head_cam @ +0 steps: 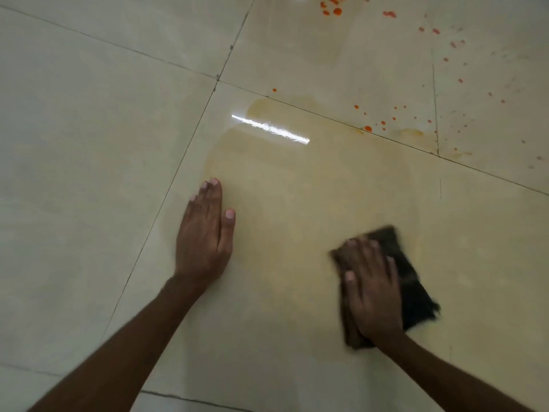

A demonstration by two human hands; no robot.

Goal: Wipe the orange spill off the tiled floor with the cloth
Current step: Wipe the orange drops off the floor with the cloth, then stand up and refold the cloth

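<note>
A dark folded cloth (411, 281) lies flat on the cream tiled floor (89, 129) at the lower right. My right hand (371, 286) presses down on it with straight, spread fingers and covers its left part. My left hand (205, 233) rests flat on the tile to the left, fingers together, at the edge of a pale orange wet smear (297, 188) that covers the middle tile. Bright orange drops (368, 128) lie beyond the smear along the grout line, and more orange drops (337, 11) dot the top right tiles.
Dark grout lines (218, 80) cross the floor between large glossy tiles. A bright light reflection (270, 129) streaks the wet area. Fainter pinkish spots (454, 44) scatter over the far right tile.
</note>
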